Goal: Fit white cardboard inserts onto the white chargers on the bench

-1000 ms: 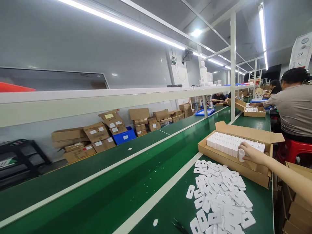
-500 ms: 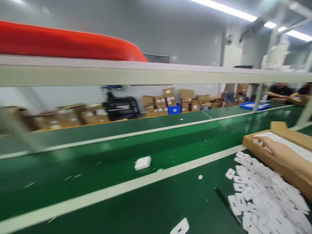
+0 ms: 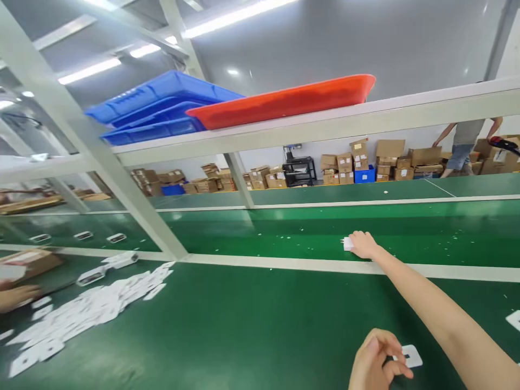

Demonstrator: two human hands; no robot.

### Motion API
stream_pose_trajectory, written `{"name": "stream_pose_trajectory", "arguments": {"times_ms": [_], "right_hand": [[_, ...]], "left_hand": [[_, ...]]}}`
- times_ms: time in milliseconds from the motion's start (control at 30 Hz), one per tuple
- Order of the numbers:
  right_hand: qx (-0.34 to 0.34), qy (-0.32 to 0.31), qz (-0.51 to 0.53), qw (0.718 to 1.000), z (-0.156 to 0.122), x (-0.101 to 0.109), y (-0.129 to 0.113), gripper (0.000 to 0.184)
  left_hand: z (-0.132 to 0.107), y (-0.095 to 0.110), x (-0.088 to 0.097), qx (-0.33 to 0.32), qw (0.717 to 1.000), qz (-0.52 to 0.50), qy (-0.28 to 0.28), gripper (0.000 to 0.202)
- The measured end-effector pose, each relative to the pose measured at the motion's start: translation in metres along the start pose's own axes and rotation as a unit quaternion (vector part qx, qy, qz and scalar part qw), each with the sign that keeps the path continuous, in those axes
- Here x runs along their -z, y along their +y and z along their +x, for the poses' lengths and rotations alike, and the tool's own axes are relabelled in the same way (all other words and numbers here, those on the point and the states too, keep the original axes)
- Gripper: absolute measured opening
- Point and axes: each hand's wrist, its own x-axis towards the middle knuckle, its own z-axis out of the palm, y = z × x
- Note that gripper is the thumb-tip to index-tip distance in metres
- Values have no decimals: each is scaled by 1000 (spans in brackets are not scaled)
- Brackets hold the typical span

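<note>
My right hand reaches out over the bright green belt, its fingers closed on a small white plug adapter whose prongs point left. Nearer to me, my left hand hovers low over the dark green surface, fingers loosely curled and apart. Just past its fingertips a flat white plate with a dark slot lies on the table, partly covered by the fingers.
A heap of flat white plates spreads at left, beside another person's hand and a cardboard box. A slanted post supports a shelf with blue trays and a red tray. A person stands at the back.
The view has swung left. Both my hands have come into view, and my right hand has taken hold of the adapter that lay alone on the belt. The cardboard box at right has left view.
</note>
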Motion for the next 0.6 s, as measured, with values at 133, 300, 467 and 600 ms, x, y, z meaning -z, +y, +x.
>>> {"name": "stream_pose_trajectory", "arguments": {"times_ms": [133, 300, 467, 600], "right_hand": [[18, -16, 22, 999, -15, 15, 9, 34], [133, -65, 74, 986, -93, 64, -3, 67], [331, -123, 123, 928, -172, 107, -43, 49], [246, -91, 158, 952, -205, 90, -34, 55]], "left_hand": [[-2, 2, -10, -21, 994, -6, 105, 54], [-6, 15, -11, -123, 953, 50, 273, 44], [-7, 29, -14, -106, 960, 175, 190, 44], [-8, 30, -20, -45, 969, 210, 122, 42]]}}
